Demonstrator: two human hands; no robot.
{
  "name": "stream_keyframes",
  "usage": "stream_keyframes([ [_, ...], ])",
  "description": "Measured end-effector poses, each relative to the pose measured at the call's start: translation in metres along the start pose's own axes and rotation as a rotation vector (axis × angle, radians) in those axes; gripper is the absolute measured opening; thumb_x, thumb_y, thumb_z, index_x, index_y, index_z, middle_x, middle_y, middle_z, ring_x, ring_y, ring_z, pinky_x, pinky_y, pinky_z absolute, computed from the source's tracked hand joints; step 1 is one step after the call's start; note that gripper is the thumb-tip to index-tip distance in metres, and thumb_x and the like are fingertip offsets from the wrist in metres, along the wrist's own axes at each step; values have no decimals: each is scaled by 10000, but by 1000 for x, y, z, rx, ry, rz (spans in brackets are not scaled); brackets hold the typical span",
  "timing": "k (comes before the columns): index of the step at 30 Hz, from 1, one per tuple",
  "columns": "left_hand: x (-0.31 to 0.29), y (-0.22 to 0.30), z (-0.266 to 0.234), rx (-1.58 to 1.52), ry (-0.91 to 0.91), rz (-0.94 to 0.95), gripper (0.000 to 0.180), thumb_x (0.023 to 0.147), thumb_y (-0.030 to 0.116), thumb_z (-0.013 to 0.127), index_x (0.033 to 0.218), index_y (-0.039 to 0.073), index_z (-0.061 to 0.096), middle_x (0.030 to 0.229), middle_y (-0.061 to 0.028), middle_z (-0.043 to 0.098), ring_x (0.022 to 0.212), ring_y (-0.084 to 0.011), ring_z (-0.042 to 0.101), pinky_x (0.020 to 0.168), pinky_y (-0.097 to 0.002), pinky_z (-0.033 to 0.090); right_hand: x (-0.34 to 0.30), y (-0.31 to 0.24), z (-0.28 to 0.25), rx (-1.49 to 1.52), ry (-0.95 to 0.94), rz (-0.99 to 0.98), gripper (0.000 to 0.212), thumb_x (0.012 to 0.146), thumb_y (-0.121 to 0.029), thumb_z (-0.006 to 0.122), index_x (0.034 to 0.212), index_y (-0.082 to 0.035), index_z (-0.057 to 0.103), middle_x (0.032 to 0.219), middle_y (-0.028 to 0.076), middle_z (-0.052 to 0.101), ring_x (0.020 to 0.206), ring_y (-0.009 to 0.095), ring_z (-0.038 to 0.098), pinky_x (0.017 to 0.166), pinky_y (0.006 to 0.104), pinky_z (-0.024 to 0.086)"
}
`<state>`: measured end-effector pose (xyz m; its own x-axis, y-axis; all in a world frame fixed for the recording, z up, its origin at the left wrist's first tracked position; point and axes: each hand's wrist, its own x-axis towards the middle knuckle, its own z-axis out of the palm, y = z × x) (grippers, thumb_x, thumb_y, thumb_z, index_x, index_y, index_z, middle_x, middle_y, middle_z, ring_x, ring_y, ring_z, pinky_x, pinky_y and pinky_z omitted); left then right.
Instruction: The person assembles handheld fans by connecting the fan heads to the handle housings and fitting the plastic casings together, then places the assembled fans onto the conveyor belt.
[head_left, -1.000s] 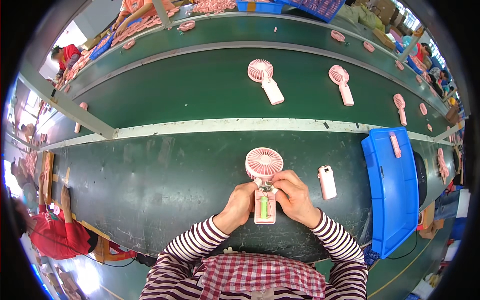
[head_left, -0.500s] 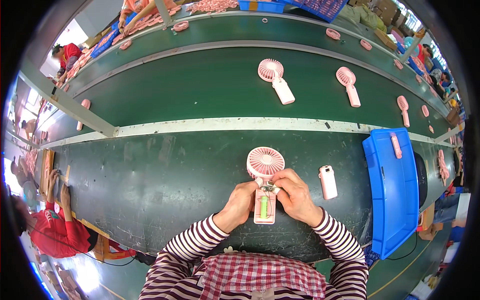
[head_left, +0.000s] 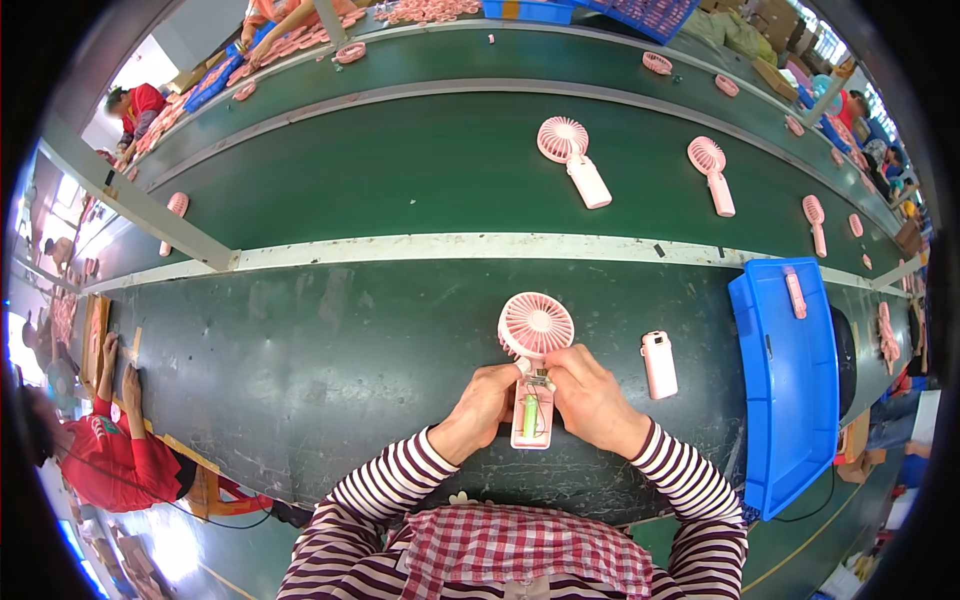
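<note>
A pink handheld fan lies face up on the dark green bench in front of me, its round grille pointing away. Its handle is uncovered and shows a green battery cell and thin wires. My left hand grips the left side at the neck, thumb tip at the top of the handle. On the other side, my right hand pinches at the small parts just below the grille; its fingertips hide what they press. To the right lies a loose pink handle cover, touched by neither hand.
A blue tray holding one pink piece stands at the right. Beyond a white rail, a green conveyor belt carries several pink fans. A co-worker in red sits at the left end of the bench.
My right fingers have closed in over the neck, covering the small parts seen there earlier. The fan has shifted slightly right. Fans on the near belt have moved to the right.
</note>
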<state>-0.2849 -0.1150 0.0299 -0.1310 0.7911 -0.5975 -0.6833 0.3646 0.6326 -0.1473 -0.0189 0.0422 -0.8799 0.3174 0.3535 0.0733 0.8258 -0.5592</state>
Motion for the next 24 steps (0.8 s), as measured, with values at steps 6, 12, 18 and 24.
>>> stream_keyframes([
  [6, -1, 1, -3, 0, -4, 2, 353, 899, 270, 432, 1053, -35, 518, 953, -120, 599, 840, -201, 604, 714, -346, 507, 3, -4, 2, -143, -25, -78, 232, 641, -15, 572, 857, 62, 542, 957, 117, 490, 894, 271, 505, 739, 354, 467],
  [12, -1, 3, -12, 98, -50, -27, 351, 875, 275, 515, 1048, -29, 545, 929, -109, 616, 796, -198, 624, 695, -340, 523, 3, -4, 1, -197, -112, -85, 228, 657, -49, 558, 848, 75, 545, 964, 127, 496, 909, 263, 499, 760, 354, 453],
  [18, -2, -1, -15, 188, -107, 30, 255, 844, 110, 566, 1051, -38, 566, 917, -102, 622, 777, -178, 634, 683, -318, 545, 4, -4, 5, -174, -122, -80, 272, 639, -42, 584, 885, 70, 548, 990, 134, 506, 909, 272, 505, 768, 362, 458],
  [24, 2, -10, -20, 226, -129, 59, 219, 867, 125, 541, 1010, -38, 578, 863, -88, 623, 745, -156, 626, 658, -295, 537, 3, -4, 7, -181, -173, -69, 239, 669, -59, 544, 851, 96, 548, 976, 153, 495, 933, 274, 496, 798, 363, 448],
])
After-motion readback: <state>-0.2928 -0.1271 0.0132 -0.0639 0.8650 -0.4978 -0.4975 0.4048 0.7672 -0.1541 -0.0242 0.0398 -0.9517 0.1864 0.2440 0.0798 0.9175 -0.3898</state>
